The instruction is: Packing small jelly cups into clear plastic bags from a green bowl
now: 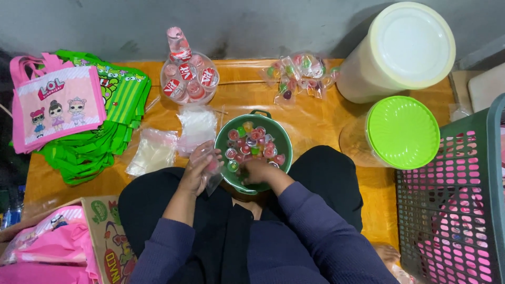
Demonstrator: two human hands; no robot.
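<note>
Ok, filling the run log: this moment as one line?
left hand: holds clear bag | right hand: in green bowl, on jelly cups

Your left hand (197,171): raised at lap level, fingers curled shut, forearm angled up from your elbow | Your right hand (258,171): just beside it, palm down, fingers bent, sleeve-covered forearm slanting inward.

A grey wall (252,23) runs along the far side, dull and stained in patches. Below it lies a glossy orange-brown floor (315,123), catching soft light from above. A dark shadow falls on the wall at far right.
</note>
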